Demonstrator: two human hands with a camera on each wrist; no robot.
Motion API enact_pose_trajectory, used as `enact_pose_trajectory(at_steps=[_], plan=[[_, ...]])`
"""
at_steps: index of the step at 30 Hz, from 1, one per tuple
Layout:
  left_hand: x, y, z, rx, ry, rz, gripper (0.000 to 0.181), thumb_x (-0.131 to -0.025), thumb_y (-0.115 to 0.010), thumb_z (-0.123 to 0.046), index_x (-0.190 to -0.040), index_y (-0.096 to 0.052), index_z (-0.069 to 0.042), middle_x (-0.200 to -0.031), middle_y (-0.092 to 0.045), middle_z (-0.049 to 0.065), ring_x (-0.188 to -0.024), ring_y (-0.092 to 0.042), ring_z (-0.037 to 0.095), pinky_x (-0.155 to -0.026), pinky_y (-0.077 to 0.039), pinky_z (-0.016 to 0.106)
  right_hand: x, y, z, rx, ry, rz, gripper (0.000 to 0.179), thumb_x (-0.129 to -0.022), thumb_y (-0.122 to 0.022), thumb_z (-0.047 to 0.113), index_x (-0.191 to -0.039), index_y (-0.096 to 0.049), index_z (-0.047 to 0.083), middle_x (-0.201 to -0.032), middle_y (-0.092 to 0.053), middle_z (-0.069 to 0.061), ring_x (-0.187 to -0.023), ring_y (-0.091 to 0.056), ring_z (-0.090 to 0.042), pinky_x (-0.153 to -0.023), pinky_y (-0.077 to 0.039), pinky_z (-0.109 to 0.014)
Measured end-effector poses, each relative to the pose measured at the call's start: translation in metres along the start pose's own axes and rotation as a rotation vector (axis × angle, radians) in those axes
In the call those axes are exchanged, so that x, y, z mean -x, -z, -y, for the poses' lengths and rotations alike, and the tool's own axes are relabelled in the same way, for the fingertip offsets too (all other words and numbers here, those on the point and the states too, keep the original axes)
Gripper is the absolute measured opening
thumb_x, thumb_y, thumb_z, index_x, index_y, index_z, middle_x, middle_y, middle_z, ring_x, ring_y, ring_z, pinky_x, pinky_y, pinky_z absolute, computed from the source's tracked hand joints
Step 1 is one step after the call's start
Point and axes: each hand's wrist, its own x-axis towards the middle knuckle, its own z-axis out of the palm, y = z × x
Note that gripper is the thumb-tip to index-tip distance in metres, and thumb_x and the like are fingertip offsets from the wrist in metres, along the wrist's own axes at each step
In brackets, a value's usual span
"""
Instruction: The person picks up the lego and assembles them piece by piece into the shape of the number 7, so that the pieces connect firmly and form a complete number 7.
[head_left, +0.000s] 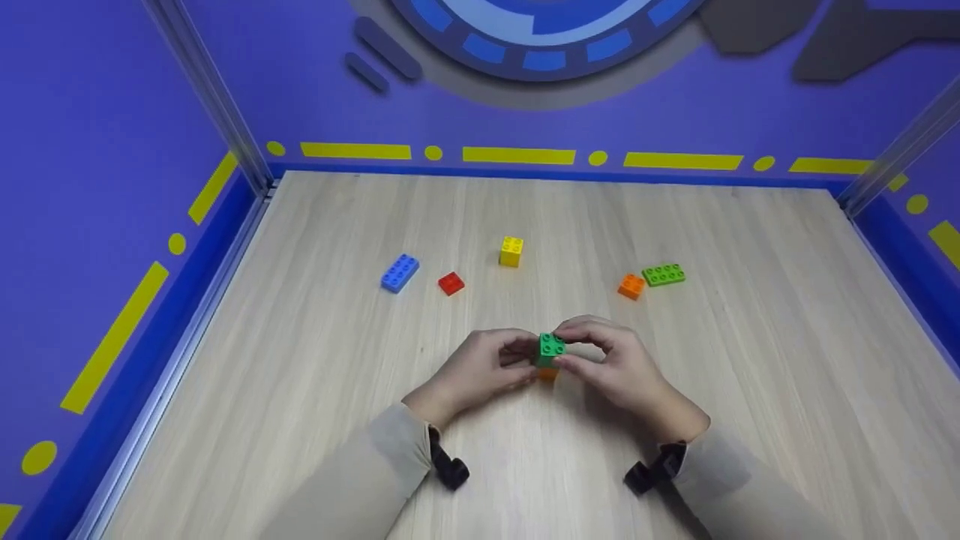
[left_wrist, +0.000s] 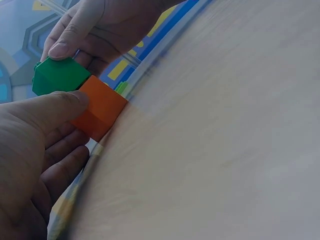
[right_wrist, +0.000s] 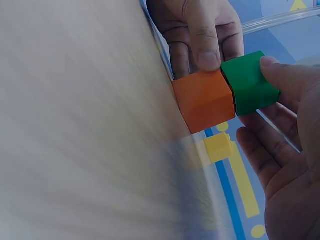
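Note:
Near the middle of the table, my right hand [head_left: 621, 366] pinches a green toy building brick [head_left: 552, 351] between thumb and fingers, its studs facing up. Directly beneath it is an orange brick [right_wrist: 204, 102], held between the thumb and fingers of my left hand [head_left: 478, 369]. The orange brick stands upright on the tabletop, mostly hidden by the green one in the head view. In the right wrist view a thin dark seam shows between the two bricks, and they sit slightly out of line.
Beyond my hands, a blue brick [head_left: 400, 273] and a small red brick [head_left: 451, 283] lie to the left. A yellow brick [head_left: 511, 252] stands further back. On the right are another orange brick [head_left: 631, 286] and a light green brick [head_left: 664, 274]. Blue panels [head_left: 247, 90] border the wooden table [head_left: 750, 337].

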Motion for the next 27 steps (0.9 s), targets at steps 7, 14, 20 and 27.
enact_pose_trajectory(at_steps=[7,14,20,27], plan=[[0.0,0.0,0.001,0.008,0.008,0.001,0.04,-0.093,-0.078,-0.012,-0.132,-0.07,-0.018,-0.128,-0.073,-0.003,-0.12,-0.07,0.009,-0.102,-0.056,0.021,-0.002,0.0,0.003,0.045,0.018,0.006,0.026,-0.087,-0.085,0.02,-0.112,-0.078,0.021,-0.117,-0.075,0.001,-0.114,-0.069,-0.015,-0.101,-0.055,-0.021],[0.0,0.001,0.001,-0.015,0.014,0.003,0.039,-0.093,-0.079,-0.014,-0.131,-0.07,-0.019,-0.127,-0.073,-0.004,-0.119,-0.069,0.007,-0.102,-0.055,0.02,-0.004,0.002,0.009,0.049,-0.053,0.044,0.025,-0.088,-0.085,0.022,-0.111,-0.077,0.023,-0.122,-0.073,0.003,-0.119,-0.067,-0.015,-0.103,-0.058,-0.032],[-0.003,0.001,0.0,-0.025,-0.005,0.009,0.038,-0.093,-0.079,-0.014,-0.129,-0.071,-0.02,-0.125,-0.073,-0.005,-0.118,-0.069,0.006,-0.102,-0.055,0.019,-0.005,0.007,0.014,0.04,-0.126,0.084,0.024,-0.087,-0.085,0.024,-0.11,-0.077,0.023,-0.124,-0.073,0.002,-0.123,-0.067,-0.019,-0.106,-0.056,-0.046],[0.001,0.001,0.001,-0.027,-0.006,-0.002,0.035,-0.095,-0.077,-0.02,-0.129,-0.071,-0.022,-0.127,-0.073,-0.005,-0.12,-0.069,0.007,-0.102,-0.056,0.021,-0.009,0.008,0.011,-0.039,-0.204,0.136,0.025,-0.087,-0.085,0.03,-0.109,-0.077,0.025,-0.121,-0.073,0.005,-0.122,-0.067,-0.016,-0.113,-0.051,-0.047]])
